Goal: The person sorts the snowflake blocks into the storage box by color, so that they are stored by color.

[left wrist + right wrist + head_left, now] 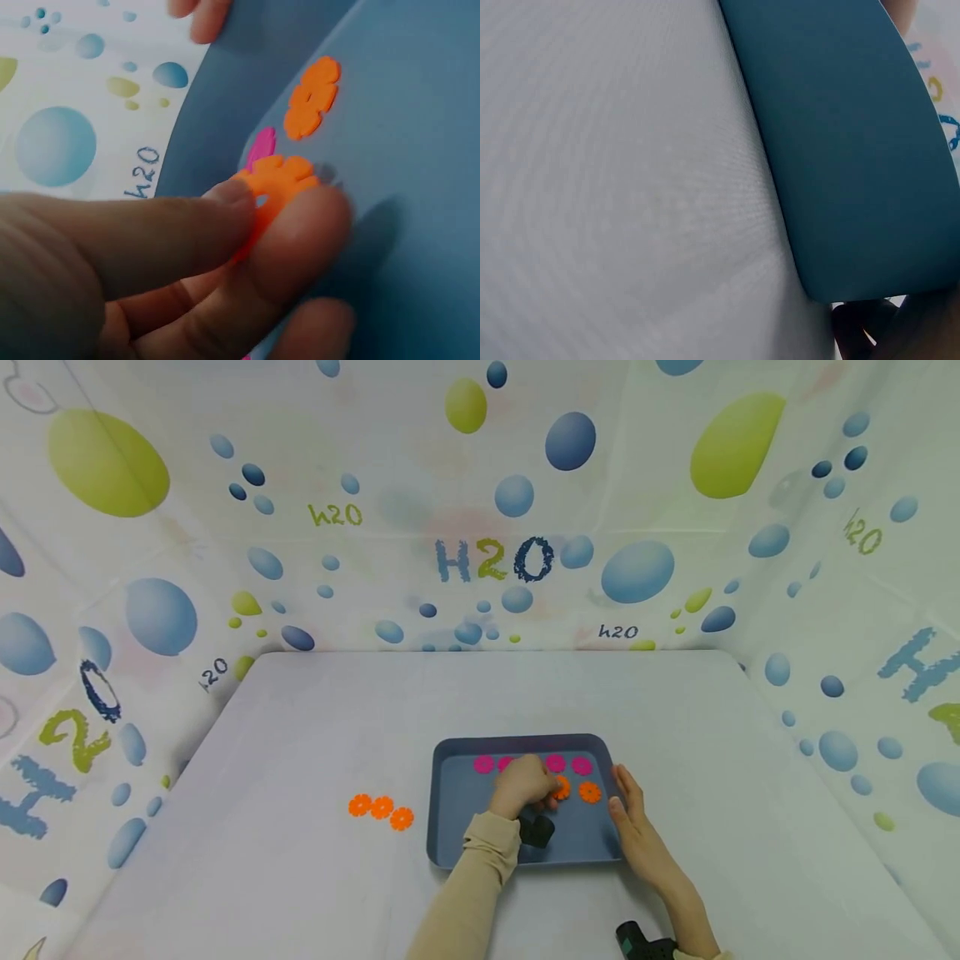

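Observation:
A blue-grey rectangular tray [465,827] lies on the table. My left hand [523,785] reaches over it and pinches an orange flower-shaped piece [281,178] between thumb and finger; part of the piece is hidden by the fingertips. Just to the right of it, another orange flower piece [590,792] lies flat in the tray. Behind them runs a row of pink flower pieces [555,763] along the far side, partly covered by my left hand. At the tray's right rim rests my right hand [637,831], fingers extended along the outer edge.
Three orange flower pieces [382,807] lie on the white tabletop [300,727] to the left of the tray. A white cloth [405,510] printed with blue and green drops hangs behind and on both sides. Each wrist carries a black camera mount [537,832].

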### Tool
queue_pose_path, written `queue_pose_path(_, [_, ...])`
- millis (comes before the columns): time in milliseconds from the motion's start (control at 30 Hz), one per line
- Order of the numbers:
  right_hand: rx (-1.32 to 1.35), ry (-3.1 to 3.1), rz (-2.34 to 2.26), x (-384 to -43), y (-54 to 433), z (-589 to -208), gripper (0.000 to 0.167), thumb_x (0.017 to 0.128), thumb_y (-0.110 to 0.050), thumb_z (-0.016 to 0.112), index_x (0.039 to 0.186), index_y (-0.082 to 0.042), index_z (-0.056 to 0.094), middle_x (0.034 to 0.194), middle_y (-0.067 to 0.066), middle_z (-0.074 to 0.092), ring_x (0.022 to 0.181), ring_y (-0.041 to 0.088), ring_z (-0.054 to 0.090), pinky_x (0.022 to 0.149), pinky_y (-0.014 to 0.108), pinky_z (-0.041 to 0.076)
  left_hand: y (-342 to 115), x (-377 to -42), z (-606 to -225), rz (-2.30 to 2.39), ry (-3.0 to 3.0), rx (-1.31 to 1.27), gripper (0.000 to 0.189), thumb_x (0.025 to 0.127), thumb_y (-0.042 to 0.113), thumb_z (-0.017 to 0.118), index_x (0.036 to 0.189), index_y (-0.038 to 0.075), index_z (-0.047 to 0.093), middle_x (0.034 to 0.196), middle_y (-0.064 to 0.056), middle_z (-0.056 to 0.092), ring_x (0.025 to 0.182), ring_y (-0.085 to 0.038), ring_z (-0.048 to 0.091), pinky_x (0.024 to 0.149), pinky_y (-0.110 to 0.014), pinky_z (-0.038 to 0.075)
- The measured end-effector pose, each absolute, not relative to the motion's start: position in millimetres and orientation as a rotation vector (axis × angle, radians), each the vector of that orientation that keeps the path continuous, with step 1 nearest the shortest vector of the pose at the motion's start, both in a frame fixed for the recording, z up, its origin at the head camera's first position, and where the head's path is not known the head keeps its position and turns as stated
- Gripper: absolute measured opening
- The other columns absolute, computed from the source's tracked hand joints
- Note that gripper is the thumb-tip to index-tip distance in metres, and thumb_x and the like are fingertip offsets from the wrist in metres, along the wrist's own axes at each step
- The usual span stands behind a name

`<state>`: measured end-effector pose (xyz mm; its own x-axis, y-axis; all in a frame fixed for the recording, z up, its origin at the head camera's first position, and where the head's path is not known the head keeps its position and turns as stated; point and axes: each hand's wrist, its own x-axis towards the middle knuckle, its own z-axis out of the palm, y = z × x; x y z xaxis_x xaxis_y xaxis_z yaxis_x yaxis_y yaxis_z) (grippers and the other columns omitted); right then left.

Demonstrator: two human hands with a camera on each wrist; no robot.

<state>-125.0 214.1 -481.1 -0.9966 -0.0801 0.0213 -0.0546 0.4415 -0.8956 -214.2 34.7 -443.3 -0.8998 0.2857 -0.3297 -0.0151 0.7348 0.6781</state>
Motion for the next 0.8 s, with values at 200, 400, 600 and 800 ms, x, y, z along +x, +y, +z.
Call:
queue_pose_path(200, [-0.128, 2.648, -1.641, -126, 212, -482, 0.059, 0.107, -0.023, 0.029, 0.153, -0.001, -0.001, 0.16, 0.025, 0.007, 0.146, 0.047, 0.011, 0.11, 0.066, 0.02, 37, -215, -443, 0.948, 2.57, 0.18, 0.032, 0.091, 0.021, 0.065, 0.062, 0.01, 0.072, 0.058, -0.001, 0.068, 0.049, -0.012, 0.056, 0.049, -0.025, 0.04])
queue_pose_path(400, [-0.136, 2.661, -1.635, -126, 212, -480, 0.059, 0.107, -0.022, 0.029, 0.153, -0.001, -0.001, 0.16, 0.025, 0.008, 0.146, 0.046, 0.011, 0.111, 0.065, 0.02, 35, -216, -442, 0.928, 2.592, 0.175, 0.036, 0.093, 0.026, 0.063, 0.061, 0.011, 0.073, 0.06, -0.001, 0.068, 0.051, -0.015, 0.058, 0.049, -0.027, 0.041])
queue_pose_path(600, [-0.146, 2.668, -1.632, -125, 212, -477, 0.06, 0.107, -0.022, 0.031, 0.153, 0.0, -0.001, 0.16, 0.026, 0.009, 0.146, 0.048, 0.012, 0.11, 0.066, 0.02, 28, -212, -437, 0.999, 2.591, 0.24, 0.023, 0.094, 0.027, 0.063, 0.084, 0.01, 0.074, 0.065, -0.002, 0.07, 0.055, -0.017, 0.06, 0.051, -0.027, 0.042])
queue_pose_path(800, [-0.126, 2.668, -1.627, -126, 212, -479, 0.06, 0.107, -0.023, 0.03, 0.153, 0.0, -0.001, 0.16, 0.026, 0.008, 0.146, 0.047, 0.01, 0.111, 0.066, 0.018, 6, -213, -427, 1.436, 2.233, 0.404, 0.034, 0.098, 0.025, 0.057, 0.122, 0.002, 0.063, 0.092, -0.017, 0.073, 0.079, -0.033, 0.068, 0.069, -0.034, 0.053])
